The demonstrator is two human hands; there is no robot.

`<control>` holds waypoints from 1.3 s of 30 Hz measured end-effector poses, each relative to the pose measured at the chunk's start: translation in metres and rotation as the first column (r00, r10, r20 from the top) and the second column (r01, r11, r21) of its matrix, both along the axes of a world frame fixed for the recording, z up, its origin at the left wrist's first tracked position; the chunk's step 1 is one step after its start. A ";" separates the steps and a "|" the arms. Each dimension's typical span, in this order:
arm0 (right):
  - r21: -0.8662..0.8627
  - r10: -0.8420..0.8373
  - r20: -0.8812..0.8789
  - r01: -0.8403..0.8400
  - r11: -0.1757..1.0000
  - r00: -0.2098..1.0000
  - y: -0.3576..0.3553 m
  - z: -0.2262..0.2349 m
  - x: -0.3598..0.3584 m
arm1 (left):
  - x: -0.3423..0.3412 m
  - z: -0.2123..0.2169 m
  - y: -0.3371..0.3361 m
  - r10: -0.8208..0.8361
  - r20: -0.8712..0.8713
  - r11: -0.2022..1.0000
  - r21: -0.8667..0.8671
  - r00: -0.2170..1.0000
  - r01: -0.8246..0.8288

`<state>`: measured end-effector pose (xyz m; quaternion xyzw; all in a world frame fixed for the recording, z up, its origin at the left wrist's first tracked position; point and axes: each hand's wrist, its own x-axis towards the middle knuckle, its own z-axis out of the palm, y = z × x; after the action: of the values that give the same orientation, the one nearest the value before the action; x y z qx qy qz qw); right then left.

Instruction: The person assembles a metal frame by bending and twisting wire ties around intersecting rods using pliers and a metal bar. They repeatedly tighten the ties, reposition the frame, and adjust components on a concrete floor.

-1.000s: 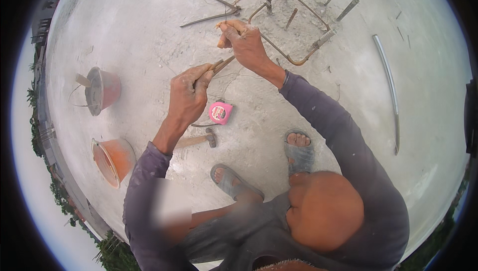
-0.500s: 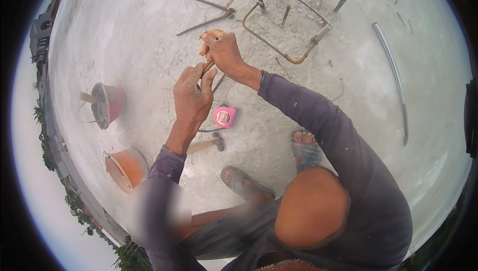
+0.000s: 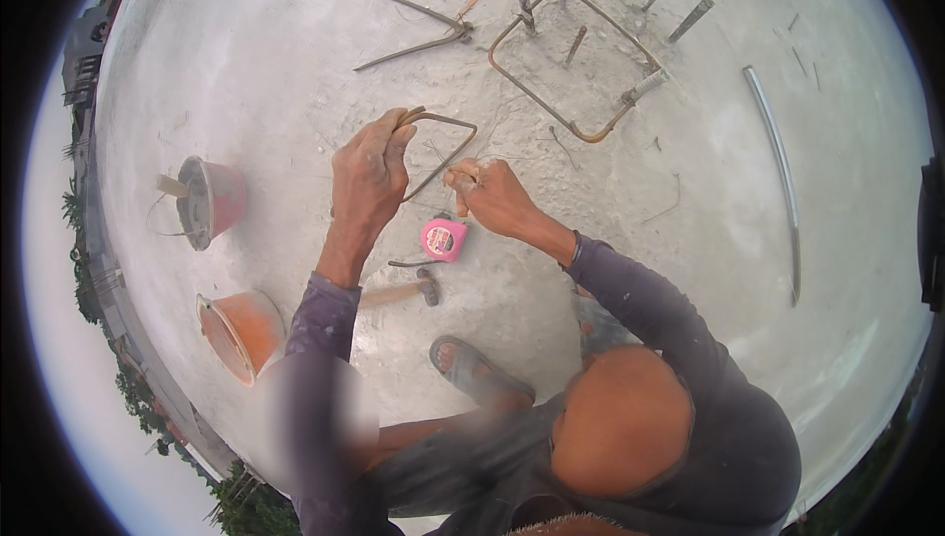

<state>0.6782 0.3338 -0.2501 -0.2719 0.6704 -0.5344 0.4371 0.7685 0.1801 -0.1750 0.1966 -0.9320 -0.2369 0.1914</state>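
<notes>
While the left hand point(image 3: 369, 172) and right hand point(image 3: 489, 193) grip the bent rebar stirrup point(image 3: 445, 147), firm, even pressure should keep it square.

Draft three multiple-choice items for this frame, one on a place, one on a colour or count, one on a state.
1. Where does the tape measure lie?
A. inside a bucket
B. on the concrete, just below the right hand
C. on the sandal

2. What colour is the tape measure's case?
A. pink
B. green
C. black

3. What is the state of the bent rod?
A. lying untouched on the slab
B. standing upright in the concrete
C. held off the slab by the left hand

Key: 1 B, the pink case sits on the slab right under the right hand's knuckles; 2 A, the case is plainly pink; 3 C, the left hand's fingers close around one end of the rod, and the right hand meets its other end.
</notes>
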 end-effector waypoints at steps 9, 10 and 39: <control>-0.176 -0.087 -0.137 0.062 0.982 0.987 -0.041 0.003 -0.008 | 0.004 0.006 -0.001 0.089 0.059 0.992 0.082 0.994 -0.094; -0.238 -0.119 -0.268 0.054 0.970 0.956 -0.042 0.004 -0.007 | 0.004 0.005 -0.001 0.085 0.067 0.993 0.081 0.994 -0.090; 0.339 0.357 -0.929 -0.597 0.727 -0.092 -0.051 0.132 -0.105 | -0.007 -0.002 0.014 0.050 0.068 0.999 0.010 0.996 -0.050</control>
<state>0.5728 0.2830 -0.1183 -0.8072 0.5834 -0.0868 0.0240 0.7617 0.1941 -0.1765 0.2288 -0.9313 -0.2306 0.1645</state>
